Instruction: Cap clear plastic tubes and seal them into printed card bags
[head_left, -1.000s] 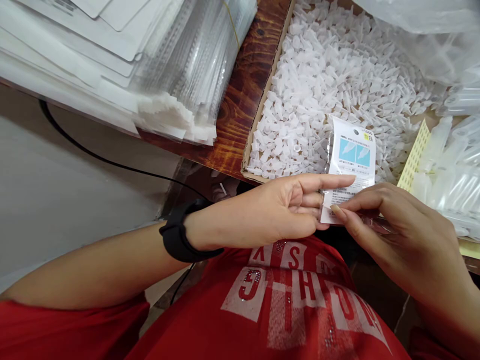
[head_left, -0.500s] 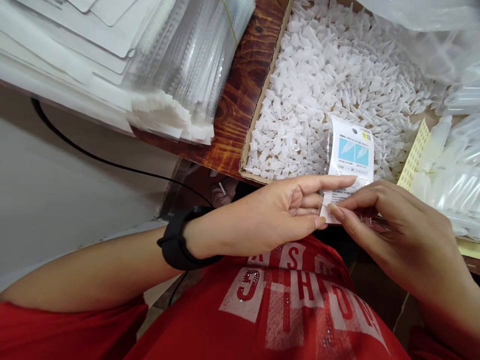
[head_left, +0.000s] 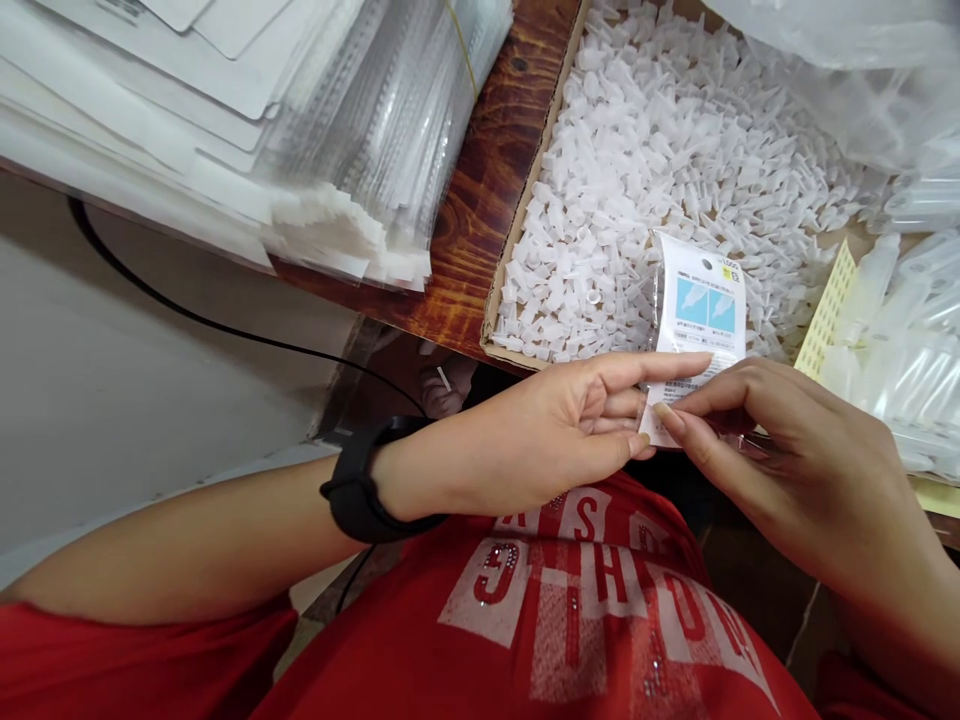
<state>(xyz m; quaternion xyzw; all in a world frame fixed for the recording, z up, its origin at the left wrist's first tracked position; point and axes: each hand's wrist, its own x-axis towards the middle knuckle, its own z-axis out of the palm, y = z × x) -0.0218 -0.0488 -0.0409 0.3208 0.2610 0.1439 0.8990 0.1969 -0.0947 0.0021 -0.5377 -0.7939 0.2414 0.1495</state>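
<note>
A small clear packet with a white printed card and two blue pictures (head_left: pixel 701 305) stands upright just above my lap. My left hand (head_left: pixel 555 430) pinches its lower left edge, forefinger stretched across the card. My right hand (head_left: pixel 787 450) pinches the packet's lower right corner with thumb and fingers; something clear shows under those fingers but I cannot make it out. A black watch (head_left: pixel 360 490) is on my left wrist. Behind the packet lies a cardboard box (head_left: pixel 525 200) full of small white plastic caps (head_left: pixel 645 150).
A thick stack of clear packets and white cards (head_left: pixel 300 130) lies on the brown wooden table (head_left: pixel 480 210) at the left. Clear plastic bags (head_left: pixel 862 80) and clear tubes (head_left: pixel 907 350) sit at the right, beside a yellow sheet (head_left: pixel 829 310). A black cable (head_left: pixel 195 315) hangs below the table.
Both hands and the packet have hardly moved; the packet has sunk a little lower between my fingers.
</note>
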